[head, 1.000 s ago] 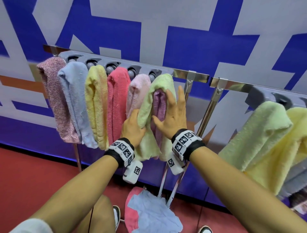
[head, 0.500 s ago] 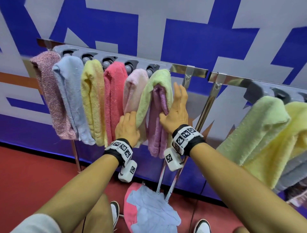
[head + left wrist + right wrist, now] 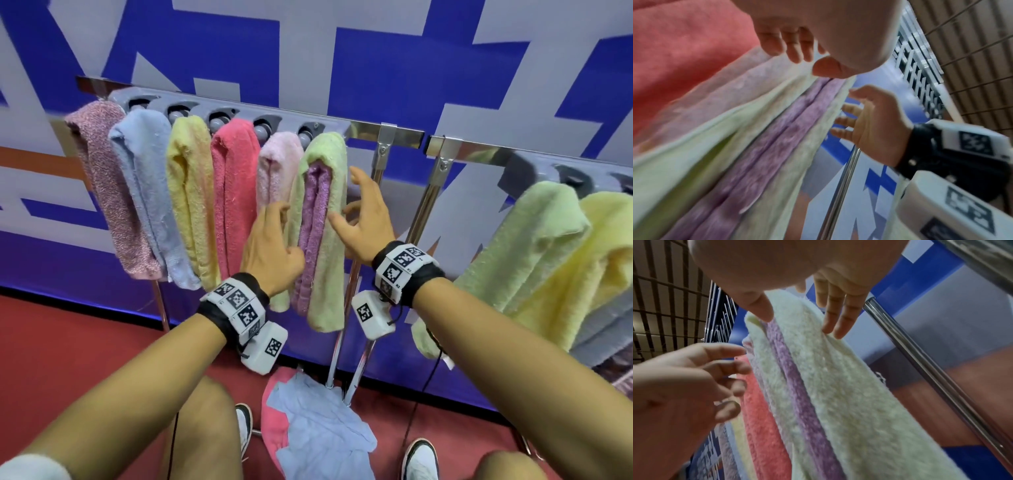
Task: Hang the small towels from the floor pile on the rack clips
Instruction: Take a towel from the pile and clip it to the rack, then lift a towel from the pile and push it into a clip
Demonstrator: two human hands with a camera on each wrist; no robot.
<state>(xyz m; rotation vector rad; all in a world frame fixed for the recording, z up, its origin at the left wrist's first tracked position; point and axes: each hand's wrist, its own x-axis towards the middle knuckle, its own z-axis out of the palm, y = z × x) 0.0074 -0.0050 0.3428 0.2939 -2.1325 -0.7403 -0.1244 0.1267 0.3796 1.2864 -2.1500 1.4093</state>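
Both hands hang loose-fingered at a rack of small towels: the left hand (image 3: 270, 246) rests against the left fold of a light green towel (image 3: 325, 274), while the right hand (image 3: 368, 219) spreads beside its right fold, fingertips just touching the terry and gripping nothing. A purple towel (image 3: 313, 219) is tucked inside the green one, which hangs at the last clip (image 3: 310, 132) of the grey rack clip strip (image 3: 191, 106), beyond five towels already up. On the red floor below, the floor pile (image 3: 318, 428) shows a blue cloth over a pink one. Such towels look light, limp and unbreakable, best pinched at a corner or folded edge, since a loose hold lets them sag. Chrome rack legs (image 3: 363, 301) crowd the right hand; open room lies between the two racks and downward to the pile.
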